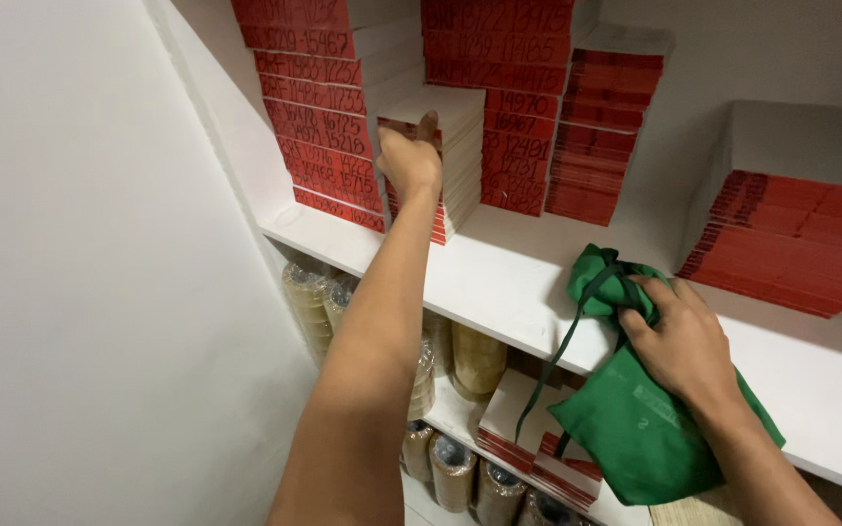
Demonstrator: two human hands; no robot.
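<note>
Two bare hands work at a white shelf (pixel 499 282) stocked with red-edged booklets. Far ahead, the left hand (pixel 409 161) stretches up on a long reach and closes its fingers on the top of a short stack of booklets (pixel 440 146), thumb raised behind it; taller stacks of red-spined booklets (pixel 328 127) stand just to that hand's left and more (pixel 523 107) just to its right. Nearer and lower, the right hand (pixel 679 341) grips a green drawstring bag (pixel 635 419), bunching the cloth at its neck against the shelf's front edge, while the bag's body hangs below the hand and a dark cord (pixel 553 360) trails down to its left. Well apart from the left hand, beyond the right hand, a low slanting pile of red booklets (pixel 791 239) lies on the same shelf. Beneath the left forearm, rolls of clear tape (pixel 319 302) fill the lower shelf, and between the two arms small flat booklets (pixel 523 433) lie stacked
</note>
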